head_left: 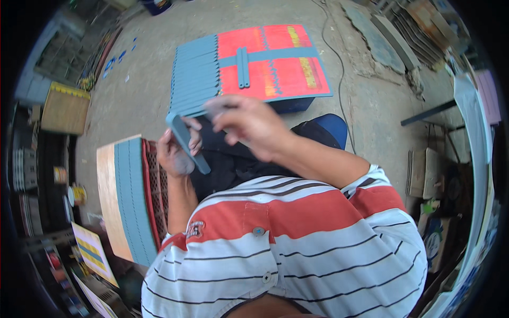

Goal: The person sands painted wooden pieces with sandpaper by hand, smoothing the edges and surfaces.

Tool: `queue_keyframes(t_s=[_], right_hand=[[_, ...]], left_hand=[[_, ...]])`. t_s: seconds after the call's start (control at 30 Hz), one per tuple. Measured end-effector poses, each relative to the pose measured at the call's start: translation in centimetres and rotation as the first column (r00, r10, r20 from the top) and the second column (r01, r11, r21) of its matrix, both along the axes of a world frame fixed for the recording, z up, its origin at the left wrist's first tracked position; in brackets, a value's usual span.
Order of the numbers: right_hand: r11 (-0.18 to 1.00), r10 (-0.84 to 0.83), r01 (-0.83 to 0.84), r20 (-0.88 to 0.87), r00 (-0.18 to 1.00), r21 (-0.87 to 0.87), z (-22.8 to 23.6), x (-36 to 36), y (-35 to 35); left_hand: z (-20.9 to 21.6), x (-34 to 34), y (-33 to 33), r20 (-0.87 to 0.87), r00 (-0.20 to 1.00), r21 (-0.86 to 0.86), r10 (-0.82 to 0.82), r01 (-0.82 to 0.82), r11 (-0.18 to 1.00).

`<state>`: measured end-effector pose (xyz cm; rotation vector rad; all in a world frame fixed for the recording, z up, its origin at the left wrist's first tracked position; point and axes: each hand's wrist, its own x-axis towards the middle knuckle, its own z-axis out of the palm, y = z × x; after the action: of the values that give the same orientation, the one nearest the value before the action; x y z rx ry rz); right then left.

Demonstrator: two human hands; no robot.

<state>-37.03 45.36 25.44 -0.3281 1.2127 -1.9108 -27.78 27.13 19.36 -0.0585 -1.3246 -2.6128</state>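
A long blue-grey slat (pixel 186 141) with rounded ends is held at a slant in front of my lap. My left hand (pixel 180 158) grips it, fingers wrapped round its middle. Just right of its upper end, my right hand (pixel 253 125) is raised with bent fingers. Grey shows at those fingertips; blur hides whether it is dust or a thin piece of something. Beyond both hands lies a red-orange board (pixel 244 45) with a blue-grey cross band. Many similar slats (pixel 194 71) lie side by side on its left part, and two more slats (pixel 243 68) rest near its middle.
At my left, a wooden board with blue-grey strips (pixel 130 185) lies on a reddish crate (pixel 156 185). A dark blue support (pixel 297 105) stands under the red-orange board. A cable (pixel 339 58) crosses the concrete floor. Stacked panels (pixel 413 42) lean at the far right.
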Motion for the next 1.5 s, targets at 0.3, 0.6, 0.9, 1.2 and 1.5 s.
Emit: queue_keyframes(t_s=[0.3, 0.6, 0.9, 1.2, 1.5], right_hand=[[0.863, 0.139, -0.241, -0.250, 0.958, -0.445, 12.9, 11.4, -4.4], [0.732, 0.272, -0.526, -0.522, 0.809, -0.433, 14.5, 10.6, -1.7], [0.641, 0.578, -0.765, -0.615, 0.536, -0.064, 14.6, 9.0, -1.4], [0.923, 0.006, -0.326, -0.837, 0.547, -0.206, 6.4, 2.0, -0.5], [0.997, -0.042, -0.035, -0.873, 0.486, -0.068, -1.7, 0.0, 0.3]], left_hand=[[0.7, 0.0, 0.1, 0.001, 0.987, -0.080, 0.159, -0.158, 0.984], [0.3, 0.3, 0.2, 0.074, 0.985, -0.113, 0.155, -0.146, 0.983], [0.7, -0.5, 1.4, 0.010, 0.982, -0.150, 0.189, -0.186, 0.971], [-8.9, -0.5, -1.2, -0.386, 0.774, -0.483, 0.501, -0.633, 0.605], [-0.9, -1.7, 0.9, -0.522, 0.829, -0.693, 0.203, -0.550, 0.466]])
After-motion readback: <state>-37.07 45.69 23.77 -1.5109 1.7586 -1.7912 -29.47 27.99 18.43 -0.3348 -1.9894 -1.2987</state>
